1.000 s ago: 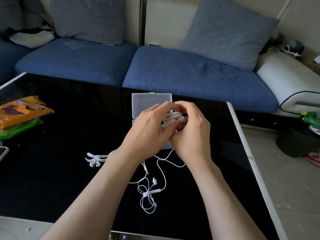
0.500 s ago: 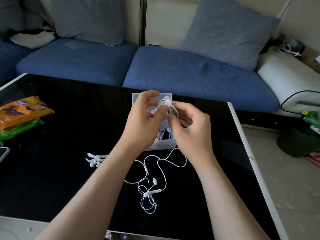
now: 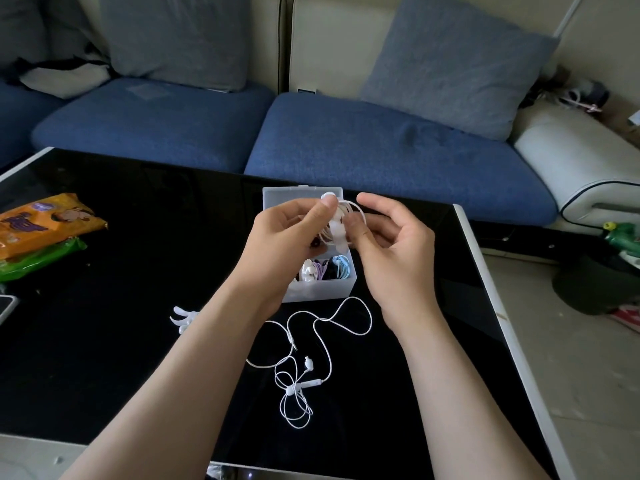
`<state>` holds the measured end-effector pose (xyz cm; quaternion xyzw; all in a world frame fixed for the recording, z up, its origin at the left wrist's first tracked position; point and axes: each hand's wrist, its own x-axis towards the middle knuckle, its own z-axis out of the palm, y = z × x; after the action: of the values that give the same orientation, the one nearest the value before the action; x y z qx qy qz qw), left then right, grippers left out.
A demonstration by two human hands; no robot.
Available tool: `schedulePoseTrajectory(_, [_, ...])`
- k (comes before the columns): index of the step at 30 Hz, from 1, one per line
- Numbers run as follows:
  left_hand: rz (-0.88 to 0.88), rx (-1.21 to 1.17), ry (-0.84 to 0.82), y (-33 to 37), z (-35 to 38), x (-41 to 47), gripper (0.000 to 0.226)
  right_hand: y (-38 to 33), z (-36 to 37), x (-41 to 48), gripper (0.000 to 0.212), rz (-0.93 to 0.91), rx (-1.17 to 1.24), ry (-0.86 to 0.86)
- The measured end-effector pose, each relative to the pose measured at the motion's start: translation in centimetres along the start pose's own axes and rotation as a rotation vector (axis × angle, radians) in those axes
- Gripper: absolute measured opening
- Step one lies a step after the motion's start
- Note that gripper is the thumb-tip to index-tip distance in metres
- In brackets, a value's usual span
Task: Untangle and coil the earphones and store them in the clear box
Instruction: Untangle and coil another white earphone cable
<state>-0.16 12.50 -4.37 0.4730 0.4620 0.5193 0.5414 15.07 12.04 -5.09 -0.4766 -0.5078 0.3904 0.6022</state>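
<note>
A clear box (image 3: 320, 292) stands open on the black table (image 3: 104, 323), its lid (image 3: 277, 199) raised behind; coiled earphones in white, purple, black and blue lie inside. Above the box, my left hand (image 3: 291, 233) pinches the earbud end of the white earphones (image 3: 341, 216) between thumb and fingers. My right hand (image 3: 391, 244) pinches the small coil of the same cable from the right. The remaining white cable (image 3: 304, 368) trails down and lies tangled on the table in front of the box, with its plug and remote visible.
A small white hand-shaped holder (image 3: 183, 318) lies left of my left forearm. Orange and green snack packets (image 3: 38, 230) sit at the table's left edge, with a phone corner (image 3: 5, 306) below them. A blue sofa with grey cushions (image 3: 450, 60) stands behind the table.
Both hands have lifted off the box and drawn slightly apart, raising the earbud end of the white earphones. More of the box's inside shows now, and the loose cable has shifted.
</note>
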Motion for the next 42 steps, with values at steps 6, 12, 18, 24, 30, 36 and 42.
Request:
schedulePoseTrajectory(6, [-0.094, -0.231, 0.123, -0.2, 0.0, 0.2, 0.038, 0.4, 0.0, 0.1, 0.017, 0.029, -0.058, 0.041])
schedulePoseTrajectory(12, [-0.144, -0.327, 0.166, -0.4, 0.2, 0.4, 0.044, 0.7, -0.1, 0.0, 0.015, 0.029, -0.135, 0.062])
schedulePoseTrajectory(18, [-0.213, -0.358, 0.145, -0.2, 0.0, 0.4, 0.04, 0.6, 0.2, -0.2, 0.028, 0.06, -0.224, -0.036])
schedulePoseTrajectory(24, [-0.302, -0.357, 0.126, -0.2, -0.2, 0.3, 0.04, 0.7, 0.0, -0.4, 0.025, 0.223, -0.103, -0.1])
schedulePoseTrajectory(30, [-0.359, -0.496, 0.159, -0.3, 0.0, 0.4, 0.043, 0.9, 0.1, -0.1, 0.016, 0.336, 0.08, -0.062])
schedulePoseTrajectory(36, [-0.368, -0.508, 0.188, -0.8, -0.2, 0.7, 0.044, 0.7, 0.2, -0.2, 0.019, 0.248, -0.097, -0.141])
schedulePoseTrajectory(42, [-0.389, -0.438, 0.208, -1.5, -0.3, 1.1, 0.04, 2.1, 1.2, -0.2, 0.03, 0.215, -0.281, -0.052])
